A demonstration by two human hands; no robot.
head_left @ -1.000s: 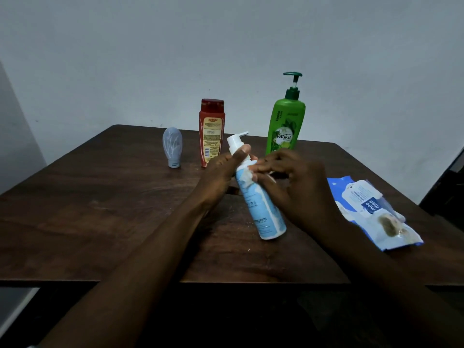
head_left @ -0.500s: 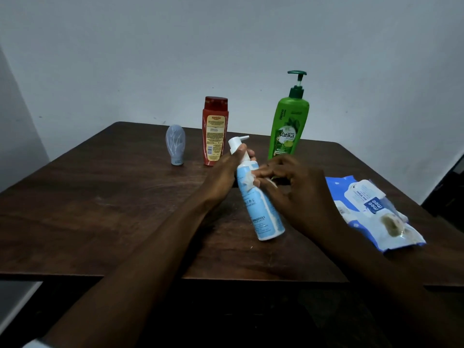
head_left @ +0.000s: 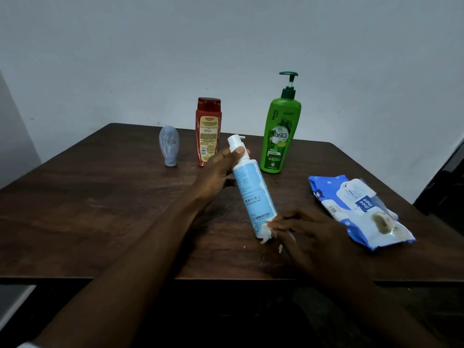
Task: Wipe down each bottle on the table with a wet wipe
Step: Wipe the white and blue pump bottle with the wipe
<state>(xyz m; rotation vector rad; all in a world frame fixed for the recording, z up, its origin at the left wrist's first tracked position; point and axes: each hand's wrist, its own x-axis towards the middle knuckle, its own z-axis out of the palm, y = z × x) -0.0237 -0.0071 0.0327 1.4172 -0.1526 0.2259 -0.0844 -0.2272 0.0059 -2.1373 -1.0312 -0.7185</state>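
Note:
A light-blue and white pump bottle (head_left: 251, 194) leans tilted over the dark wooden table (head_left: 100, 209). My left hand (head_left: 216, 174) grips its neck just below the white pump head. My right hand (head_left: 308, 234) holds a crumpled white wet wipe (head_left: 267, 233) against the bottle's bottom end; most of the wipe is hidden under my fingers. Behind stand a green pump bottle (head_left: 280, 136), a red bottle (head_left: 208, 131) and a small grey bottle (head_left: 169, 144) set on its cap.
A blue and white wet-wipe pack (head_left: 356, 209), with a brownish stain on its near part, lies at the right of the table. The table's front edge runs just under my forearms. A pale wall stands close behind the bottles.
My right hand has slid the wipe down the blue bottle from near its top to its bottom end. My left hand still holds the neck.

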